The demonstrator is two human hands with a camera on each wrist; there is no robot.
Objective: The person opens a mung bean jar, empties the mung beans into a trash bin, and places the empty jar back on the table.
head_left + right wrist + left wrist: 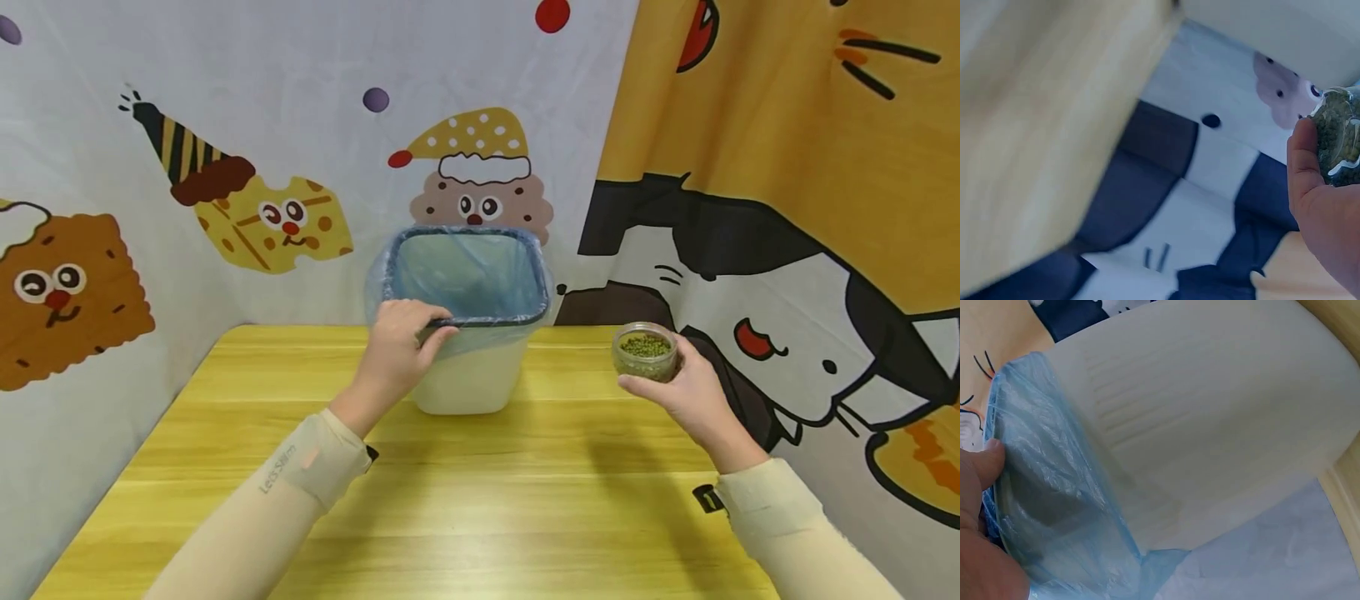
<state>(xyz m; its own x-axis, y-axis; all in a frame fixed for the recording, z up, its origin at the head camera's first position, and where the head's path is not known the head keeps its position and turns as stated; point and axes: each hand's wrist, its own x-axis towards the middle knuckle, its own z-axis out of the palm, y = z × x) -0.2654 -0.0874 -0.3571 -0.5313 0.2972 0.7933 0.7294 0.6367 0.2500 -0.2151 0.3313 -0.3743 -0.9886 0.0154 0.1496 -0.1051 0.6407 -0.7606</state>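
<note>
A pale trash can (468, 383) stands at the back of the table, lined with a blue plastic bag (1054, 469) folded over its dark rim (495, 320). My left hand (401, 346) grips the near left part of that rim, thumb outside on the bag and fingers over the edge. Off to the right, my right hand (693, 387) holds a small clear jar (645, 367) above the table, thumb and fingers round its side. Small green beans (645, 346) lie inside the jar, which has no lid on. In the right wrist view the jar (1340, 137) shows only partly.
The yellow wood-grain table (465, 500) reaches back to a cloth (300, 67) printed with cartoon figures, which hangs behind it and along both sides. The can stands close to this cloth at the table's back edge.
</note>
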